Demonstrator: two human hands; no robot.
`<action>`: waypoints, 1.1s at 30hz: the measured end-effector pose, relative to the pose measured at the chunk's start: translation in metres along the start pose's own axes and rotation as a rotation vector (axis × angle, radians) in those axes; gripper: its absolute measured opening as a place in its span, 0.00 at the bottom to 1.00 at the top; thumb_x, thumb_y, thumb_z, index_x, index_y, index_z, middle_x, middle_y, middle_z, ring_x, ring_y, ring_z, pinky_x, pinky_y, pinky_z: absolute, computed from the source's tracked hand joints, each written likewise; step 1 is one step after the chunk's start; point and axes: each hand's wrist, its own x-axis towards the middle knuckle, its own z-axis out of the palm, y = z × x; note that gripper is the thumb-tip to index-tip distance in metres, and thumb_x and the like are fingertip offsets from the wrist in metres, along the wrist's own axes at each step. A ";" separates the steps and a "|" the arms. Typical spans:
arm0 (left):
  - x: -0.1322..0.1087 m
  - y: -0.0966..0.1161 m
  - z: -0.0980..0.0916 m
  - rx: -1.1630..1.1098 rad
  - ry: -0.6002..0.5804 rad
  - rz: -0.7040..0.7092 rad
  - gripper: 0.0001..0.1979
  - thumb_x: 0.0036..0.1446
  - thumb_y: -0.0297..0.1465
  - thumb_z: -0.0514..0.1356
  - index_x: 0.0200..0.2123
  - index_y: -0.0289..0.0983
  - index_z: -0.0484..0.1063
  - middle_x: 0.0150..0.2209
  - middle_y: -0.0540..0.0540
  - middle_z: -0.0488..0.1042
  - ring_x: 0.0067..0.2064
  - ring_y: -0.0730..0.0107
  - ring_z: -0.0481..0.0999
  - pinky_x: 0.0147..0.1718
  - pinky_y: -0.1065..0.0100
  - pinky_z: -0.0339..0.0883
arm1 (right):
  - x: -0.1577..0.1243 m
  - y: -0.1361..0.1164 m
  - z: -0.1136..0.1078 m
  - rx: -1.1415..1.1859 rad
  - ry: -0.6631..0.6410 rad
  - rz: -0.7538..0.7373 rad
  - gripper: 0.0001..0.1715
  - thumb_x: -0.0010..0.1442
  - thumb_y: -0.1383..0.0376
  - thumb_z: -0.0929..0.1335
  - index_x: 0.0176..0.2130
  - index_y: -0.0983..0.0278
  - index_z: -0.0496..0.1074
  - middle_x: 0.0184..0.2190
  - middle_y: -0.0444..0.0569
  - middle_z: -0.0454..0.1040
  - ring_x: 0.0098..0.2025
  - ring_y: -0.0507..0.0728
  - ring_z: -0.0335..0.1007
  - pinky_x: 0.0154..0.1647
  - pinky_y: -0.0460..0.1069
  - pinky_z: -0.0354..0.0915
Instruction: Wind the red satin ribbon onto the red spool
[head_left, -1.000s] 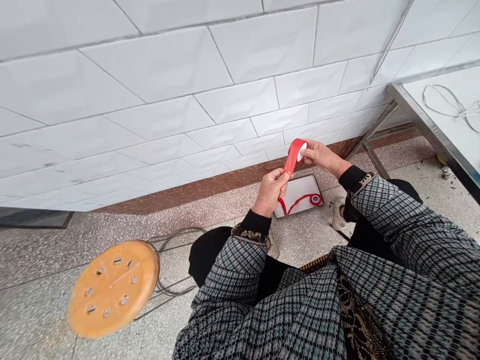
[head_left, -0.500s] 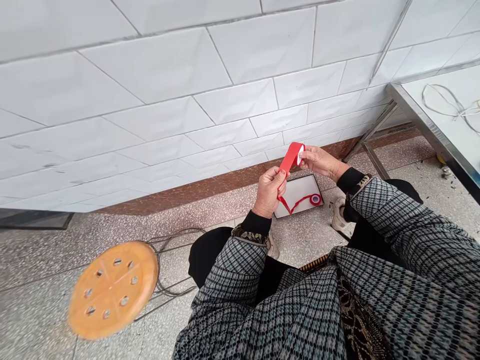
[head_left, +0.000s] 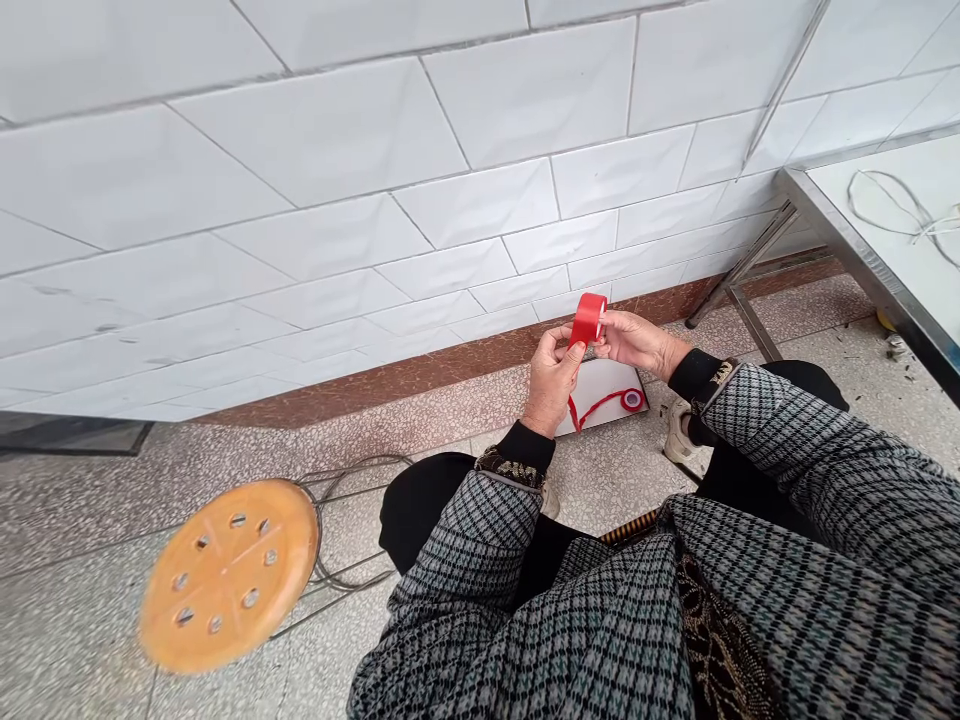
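Observation:
A roll of wide red ribbon (head_left: pixel 588 316) with a white core is held up between both hands in front of the wall. My left hand (head_left: pixel 553 372) is closed, with thumb and fingers pinching the ribbon at the roll's lower left side. My right hand (head_left: pixel 636 338) grips the roll from the right, its fingertips at the core. Beneath them on the floor lies a shallow white tray (head_left: pixel 600 378) with a dark rim, partly hidden by my hands. Inside it rests a small red roll (head_left: pixel 631 400), and a narrow red strip (head_left: pixel 600 405) trails from it toward my left hand.
An orange round stool (head_left: pixel 229 575) with holes in its seat lies tipped at the left, wire legs toward me. A metal-edged table (head_left: pixel 832 230) bearing a pale cable (head_left: pixel 892 195) stands at the right. White wall tiles (head_left: pixel 480 200) rise ahead.
My left hand has moved up and right, close to the roll and my right hand. The stretch of ribbon between the hands has become much shorter.

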 end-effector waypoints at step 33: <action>0.010 -0.023 -0.010 0.025 -0.042 0.131 0.26 0.59 0.49 0.72 0.53 0.40 0.75 0.23 0.58 0.67 0.17 0.83 0.53 0.17 0.73 0.46 | -0.004 0.022 0.000 0.123 -0.032 0.177 0.10 0.65 0.60 0.76 0.41 0.62 0.75 0.35 0.48 0.81 0.37 0.54 0.74 0.39 0.49 0.74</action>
